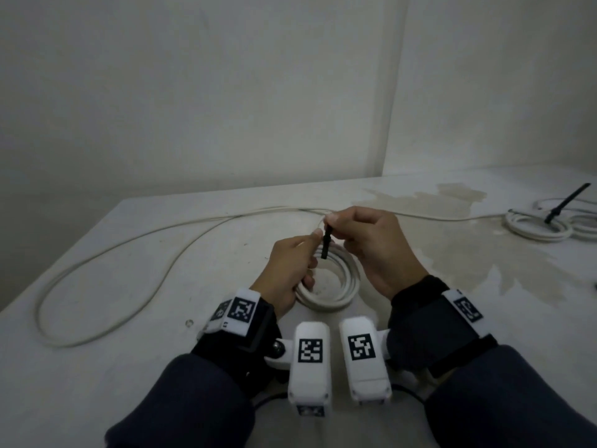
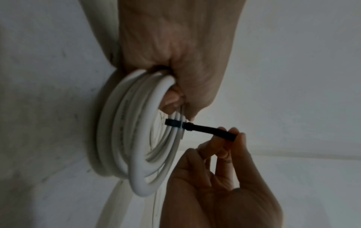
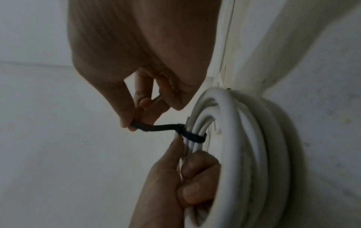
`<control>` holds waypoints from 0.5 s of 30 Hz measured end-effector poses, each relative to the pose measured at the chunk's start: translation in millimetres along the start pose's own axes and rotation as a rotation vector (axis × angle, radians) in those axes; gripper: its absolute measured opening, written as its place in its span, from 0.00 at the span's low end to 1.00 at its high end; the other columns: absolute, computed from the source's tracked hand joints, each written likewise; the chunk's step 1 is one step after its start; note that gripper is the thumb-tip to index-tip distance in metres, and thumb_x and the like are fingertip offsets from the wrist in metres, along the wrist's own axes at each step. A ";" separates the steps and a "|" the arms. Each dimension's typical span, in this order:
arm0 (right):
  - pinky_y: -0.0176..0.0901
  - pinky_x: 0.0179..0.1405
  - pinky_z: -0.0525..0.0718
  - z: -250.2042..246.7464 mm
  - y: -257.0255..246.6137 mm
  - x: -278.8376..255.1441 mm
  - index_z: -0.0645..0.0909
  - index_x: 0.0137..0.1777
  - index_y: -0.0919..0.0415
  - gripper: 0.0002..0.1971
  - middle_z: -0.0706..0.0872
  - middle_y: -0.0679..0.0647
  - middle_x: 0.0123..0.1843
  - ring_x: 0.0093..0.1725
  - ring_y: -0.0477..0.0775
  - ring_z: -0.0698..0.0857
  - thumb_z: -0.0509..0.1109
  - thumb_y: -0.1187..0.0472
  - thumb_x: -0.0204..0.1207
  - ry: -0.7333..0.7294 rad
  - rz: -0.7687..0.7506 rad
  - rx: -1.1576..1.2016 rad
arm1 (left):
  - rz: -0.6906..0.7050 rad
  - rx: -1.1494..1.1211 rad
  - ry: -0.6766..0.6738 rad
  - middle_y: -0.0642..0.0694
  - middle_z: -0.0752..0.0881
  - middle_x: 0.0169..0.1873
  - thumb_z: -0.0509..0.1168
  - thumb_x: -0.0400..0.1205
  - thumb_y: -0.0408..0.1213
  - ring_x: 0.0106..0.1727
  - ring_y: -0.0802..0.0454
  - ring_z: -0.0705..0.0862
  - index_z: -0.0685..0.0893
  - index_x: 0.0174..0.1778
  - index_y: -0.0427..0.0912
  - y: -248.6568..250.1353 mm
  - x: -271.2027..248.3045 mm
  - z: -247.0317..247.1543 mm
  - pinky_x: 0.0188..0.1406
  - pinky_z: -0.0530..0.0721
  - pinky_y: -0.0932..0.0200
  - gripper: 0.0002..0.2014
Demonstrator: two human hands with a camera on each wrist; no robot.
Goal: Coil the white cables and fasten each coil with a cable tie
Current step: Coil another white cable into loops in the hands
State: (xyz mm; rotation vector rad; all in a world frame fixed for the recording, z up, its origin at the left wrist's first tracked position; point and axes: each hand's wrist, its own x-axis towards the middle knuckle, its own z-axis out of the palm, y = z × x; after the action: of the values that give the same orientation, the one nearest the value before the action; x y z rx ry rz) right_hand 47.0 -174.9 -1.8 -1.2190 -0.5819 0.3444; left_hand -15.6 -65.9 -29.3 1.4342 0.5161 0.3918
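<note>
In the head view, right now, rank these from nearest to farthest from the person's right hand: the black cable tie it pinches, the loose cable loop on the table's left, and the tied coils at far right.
1. The black cable tie, pinched by the right hand, centre.
2. The tied coils, far right edge.
3. The loose cable loop, left side of the table.

Three white cable coils (image 1: pixel 329 279), two black cable ties (image 1: pixel 325 244), two hands (image 1: pixel 289 270).

Dim, soft, wide-angle-warped, slightly blurred
</note>
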 end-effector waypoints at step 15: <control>0.28 0.30 0.79 -13.1 0.8 7.1 0.83 0.41 0.58 0.09 0.87 0.55 0.35 0.31 0.41 0.86 0.75 0.72 0.73 0.025 -0.009 -0.270 | 0.078 -0.030 -0.075 0.56 0.66 0.18 0.62 0.85 0.46 0.18 0.59 0.63 0.86 0.47 0.41 -0.1 -8.1 -0.2 0.15 0.62 0.66 0.13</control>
State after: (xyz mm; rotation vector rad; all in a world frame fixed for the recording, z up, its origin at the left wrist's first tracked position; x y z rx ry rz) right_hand 60.4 -180.9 -3.9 -1.4777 -0.6260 0.2473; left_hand -22.4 -70.3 -28.6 1.4372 0.3929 0.4045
